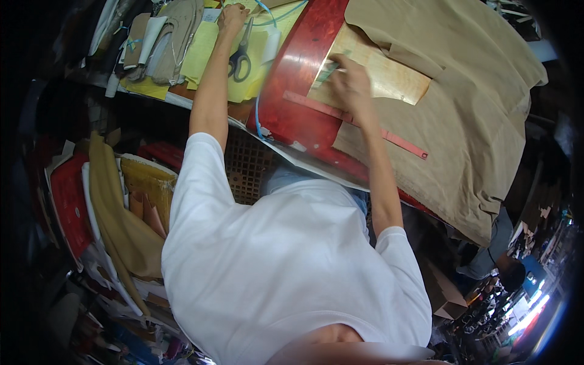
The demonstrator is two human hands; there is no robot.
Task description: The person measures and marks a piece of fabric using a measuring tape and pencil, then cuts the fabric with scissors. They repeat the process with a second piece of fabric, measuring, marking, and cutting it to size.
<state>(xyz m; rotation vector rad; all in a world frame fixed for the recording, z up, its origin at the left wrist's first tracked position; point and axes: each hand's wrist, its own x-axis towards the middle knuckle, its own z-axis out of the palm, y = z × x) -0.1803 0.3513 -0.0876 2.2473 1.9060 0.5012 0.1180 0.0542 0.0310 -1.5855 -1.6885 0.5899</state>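
Note:
My left hand reaches to the far edge of the bench, above yellow paper sheets. Its fingers look curled together, and whatever they grip is hidden. Just right of that forearm lie dark-handled scissors, blades pointing away from me. My right hand hovers over or touches a pale wooden board; motion smears its fingers, so their grip cannot be read. Beneath my right wrist a red ruler lies slantwise across a red panel and a large tan sheet of leather or cloth.
A thin blue cord or tube runs down beside the red panel. Stacked tan and grey pieces sit at the far left. Below the bench edge are a rolled mustard sheet and a perforated crate. Another person is at the right.

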